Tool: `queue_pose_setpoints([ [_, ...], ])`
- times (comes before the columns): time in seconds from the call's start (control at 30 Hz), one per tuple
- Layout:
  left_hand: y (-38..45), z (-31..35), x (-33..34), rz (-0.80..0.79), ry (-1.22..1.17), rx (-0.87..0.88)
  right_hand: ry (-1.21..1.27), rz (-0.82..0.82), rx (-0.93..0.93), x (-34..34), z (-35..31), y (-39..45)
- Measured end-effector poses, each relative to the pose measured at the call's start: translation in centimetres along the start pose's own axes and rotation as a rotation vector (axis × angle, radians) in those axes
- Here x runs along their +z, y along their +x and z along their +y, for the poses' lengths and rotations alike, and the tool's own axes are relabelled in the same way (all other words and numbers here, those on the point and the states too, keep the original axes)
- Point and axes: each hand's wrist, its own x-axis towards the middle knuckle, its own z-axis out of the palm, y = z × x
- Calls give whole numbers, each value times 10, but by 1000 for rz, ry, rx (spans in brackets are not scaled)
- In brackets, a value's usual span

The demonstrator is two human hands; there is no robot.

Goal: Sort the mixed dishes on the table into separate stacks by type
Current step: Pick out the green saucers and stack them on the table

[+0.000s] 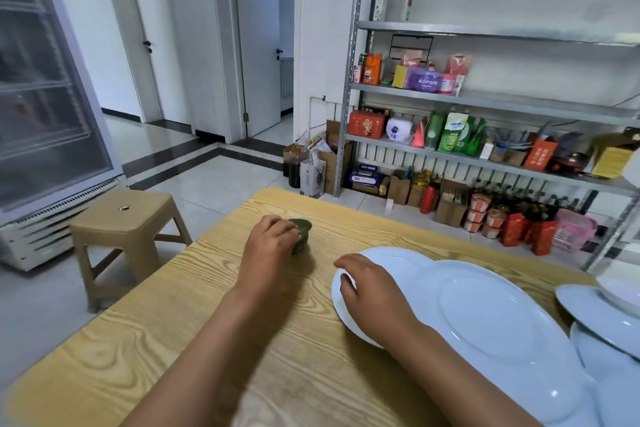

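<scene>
Head view: a person's two bare forearms reach over a light wood-grain counter [194,333] toward its far edge.
Left hand: the left hand [268,246] has its fingers curled round a small dark green cup [300,236] and grips it from the near side.
Green cup: one, small, dark and round, standing upright on the counter near the far left corner, mostly hidden by the fingers.
Right hand: the right hand [369,291] lies on the left rim of the large white plate [485,333], fingers relaxed and slightly bent, thumb on the rim; it holds nothing.
Large plate: wide, white and glossy, with a shallow flat well and a broad rim, lying flat toward the right side of the counter.
Plate beneath: a second white plate's rim [391,258] shows under the far edge of the large one.
Right-edge dishes: at least three more white dishes overlap at the right edge of the counter [602,315], cut off by the frame; their kinds cannot be told.
Open room: bare wood runs from the near edge up the left side, and between the cup and the plates.
Beyond the counter: one tan plastic stool [126,229] stands off the left edge, a metal shelving unit [485,97] with packaged goods is past the far edge, and a glass-door fridge [45,97] is far left.
</scene>
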Motion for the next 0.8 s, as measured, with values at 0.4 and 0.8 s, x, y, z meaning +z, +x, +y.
queue_pose_setpoints([
  [0.4, 1, 0, 22, -162, 174, -59, -68, -32, 25, -12, 9, -16],
  [0.8, -18, 137, -6, -87, -16, 270, 70, 169, 158, -92, 39, -93],
])
